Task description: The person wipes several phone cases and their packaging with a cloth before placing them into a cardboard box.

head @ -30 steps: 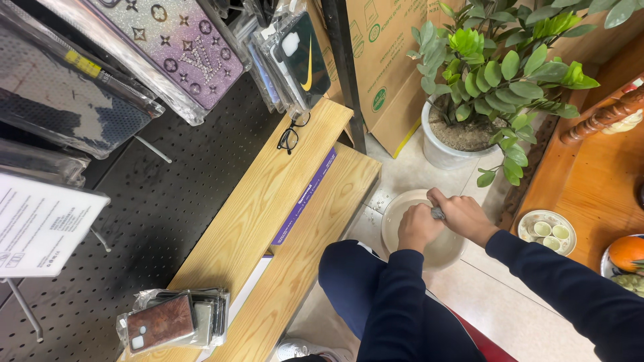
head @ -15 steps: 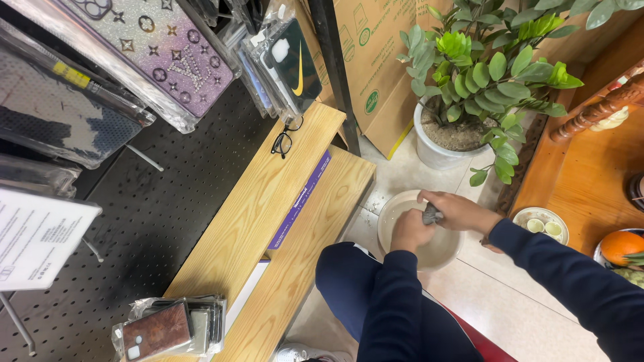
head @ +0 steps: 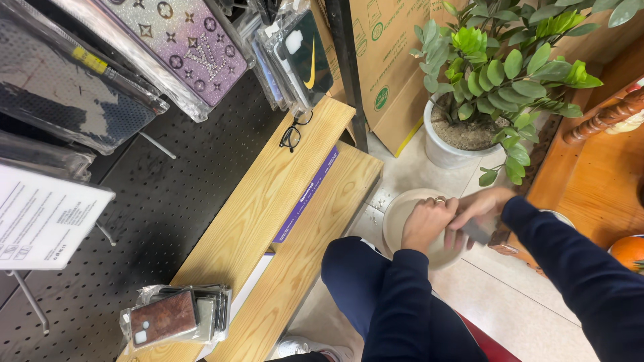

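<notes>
Just both hands: left hand grips beige bowl, right hand pinches grey tool.

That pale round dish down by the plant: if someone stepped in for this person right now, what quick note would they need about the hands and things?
Left hand: resting on the rim of the pale round dish, a ring on one finger.
Right hand: closed around a small grey object over the dish; what it is cannot be told.
The dish sits on the tiled floor, beside the white pot of the green plant and the wooden step.
Done or left: the picture does not show; the inside of the dish is mostly hidden by the hands.
</notes>
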